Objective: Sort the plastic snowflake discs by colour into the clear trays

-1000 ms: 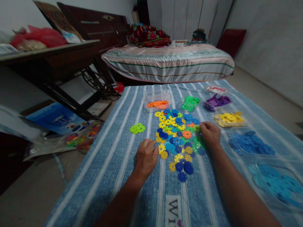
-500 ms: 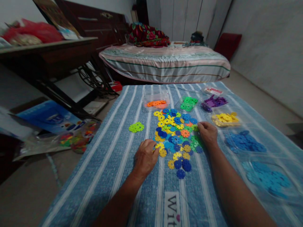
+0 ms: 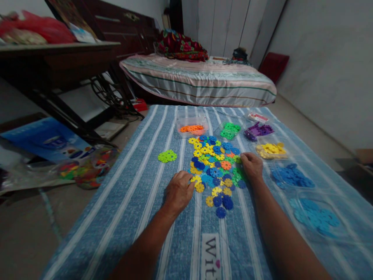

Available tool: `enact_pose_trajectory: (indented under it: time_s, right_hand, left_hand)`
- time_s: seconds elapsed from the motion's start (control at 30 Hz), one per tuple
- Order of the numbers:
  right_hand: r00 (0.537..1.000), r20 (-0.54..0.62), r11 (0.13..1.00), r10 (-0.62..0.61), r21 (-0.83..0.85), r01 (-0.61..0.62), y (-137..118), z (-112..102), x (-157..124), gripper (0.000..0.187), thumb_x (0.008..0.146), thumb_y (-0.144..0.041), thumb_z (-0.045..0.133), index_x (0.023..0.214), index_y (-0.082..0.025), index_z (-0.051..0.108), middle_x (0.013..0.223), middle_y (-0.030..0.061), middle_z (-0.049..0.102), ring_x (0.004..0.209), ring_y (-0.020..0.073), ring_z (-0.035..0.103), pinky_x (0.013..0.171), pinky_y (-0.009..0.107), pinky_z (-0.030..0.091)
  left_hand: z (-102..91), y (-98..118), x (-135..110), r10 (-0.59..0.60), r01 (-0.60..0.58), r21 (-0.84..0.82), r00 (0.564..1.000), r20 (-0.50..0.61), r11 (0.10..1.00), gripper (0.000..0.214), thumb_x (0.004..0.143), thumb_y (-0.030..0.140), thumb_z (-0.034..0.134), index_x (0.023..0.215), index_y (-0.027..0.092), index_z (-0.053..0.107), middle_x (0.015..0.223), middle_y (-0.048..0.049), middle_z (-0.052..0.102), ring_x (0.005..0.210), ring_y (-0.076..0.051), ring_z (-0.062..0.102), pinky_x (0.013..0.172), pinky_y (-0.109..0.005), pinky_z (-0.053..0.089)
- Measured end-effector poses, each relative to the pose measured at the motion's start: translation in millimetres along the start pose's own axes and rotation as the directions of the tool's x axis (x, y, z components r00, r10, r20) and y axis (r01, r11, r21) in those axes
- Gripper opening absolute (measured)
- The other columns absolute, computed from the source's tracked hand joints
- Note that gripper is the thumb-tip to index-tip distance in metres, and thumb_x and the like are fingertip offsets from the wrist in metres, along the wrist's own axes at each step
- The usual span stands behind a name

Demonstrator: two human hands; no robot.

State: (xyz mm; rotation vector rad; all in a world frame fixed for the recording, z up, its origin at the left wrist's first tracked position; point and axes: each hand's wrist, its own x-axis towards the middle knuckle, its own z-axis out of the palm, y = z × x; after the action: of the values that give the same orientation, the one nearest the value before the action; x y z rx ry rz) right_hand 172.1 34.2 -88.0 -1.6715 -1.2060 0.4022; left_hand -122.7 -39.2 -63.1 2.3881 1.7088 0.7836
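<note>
Left hand: my left hand [image 3: 178, 191] rests palm down on the blue cloth with white stripes [image 3: 136, 194]. Its curled fingertips touch yellow pieces at the pile's near-left edge, and I cannot tell whether they are pinching one.
Right hand: my right hand [image 3: 252, 166] sits knuckles up at the pile's right edge. Thumb and fingers are drawn together by a green piece, but from here I cannot tell if it is gripped.
Pile: the loose heap of flat, notched plastic discs in yellow, blue, green and orange [image 3: 214, 165] lies on the cloth between both hands, with a few dark blue ones trailing towards me.
Set apart: a small cluster of lime-green discs [image 3: 167, 156] lies alone, left of the heap.
Far row: a clear tub of orange discs [image 3: 192, 128] and a clear tub of green discs [image 3: 230, 130] stand just beyond the heap.
Right side: clear tubs of purple discs [image 3: 259, 130], yellow discs [image 3: 271, 149], dark blue discs [image 3: 291, 177] and light blue discs [image 3: 314, 217] run down the cloth's edge.
Beyond: a bed with a striped cover [image 3: 198, 81].
</note>
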Motion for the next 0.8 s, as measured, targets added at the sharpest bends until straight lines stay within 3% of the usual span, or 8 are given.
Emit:
enact_pose_trajectory:
  time_s: [0.4, 0.57, 0.7, 0.8]
  right_hand:
    - [0.999, 0.037, 0.995, -0.026, -0.099, 0.030, 4, 5, -1, 0.041, 0.073, -0.049, 0.049, 0.081, -0.016, 0.073, 0.074, 0.0049, 0.068, 0.073, 0.0209, 0.061, 0.073, 0.032, 0.044]
    - [0.987, 0.136, 0.941, -0.086, -0.313, 0.125, -8, 5, -1, 0.034, 0.076, -0.039, 0.047, 0.080, -0.017, 0.073, 0.078, 0.0059, 0.068, 0.073, 0.0197, 0.059, 0.070, 0.030, 0.042]
    - [0.955, 0.250, 0.837, -0.161, -0.479, 0.266, -30, 6, -17, 0.027, 0.083, -0.034, 0.051, 0.086, -0.020, 0.074, 0.084, 0.0077, 0.068, 0.081, 0.0209, 0.058, 0.071, 0.030, 0.041]
    - [0.875, 0.411, 0.766, -0.256, -0.465, 0.443, -50, 11, -40, 0.027, 0.089, -0.039, 0.054, 0.090, -0.022, 0.073, 0.094, 0.0098, 0.067, 0.093, 0.0230, 0.057, 0.081, 0.032, 0.041]
  left_hand:
    - [-6.5, 8, -1, -0.033, 0.034, -0.010, 0.994, 0.108, 0.999, 0.023, 0.082, 0.020, 0.066, 0.105, 0.019, 0.066, 0.102, -0.0079, 0.064, 0.099, -0.025, 0.059, 0.089, -0.038, 0.052]
    - [-6.8, 8, 0, -0.033, 0.035, -0.016, 0.992, 0.119, 0.999, 0.022, 0.081, 0.020, 0.067, 0.104, 0.019, 0.066, 0.104, -0.0077, 0.063, 0.100, -0.025, 0.059, 0.090, -0.038, 0.051]
    - [-4.3, 4, 1, -0.026, 0.029, -0.031, 0.995, 0.097, 0.999, 0.017, 0.082, 0.021, 0.067, 0.099, 0.019, 0.065, 0.102, -0.0076, 0.063, 0.099, -0.025, 0.059, 0.090, -0.038, 0.050]
    - [-2.0, 0, 2, -0.009, 0.013, -0.048, 0.998, 0.070, 0.999, 0.017, 0.081, 0.022, 0.067, 0.099, 0.020, 0.064, 0.101, -0.0076, 0.064, 0.098, -0.025, 0.060, 0.088, -0.038, 0.051]
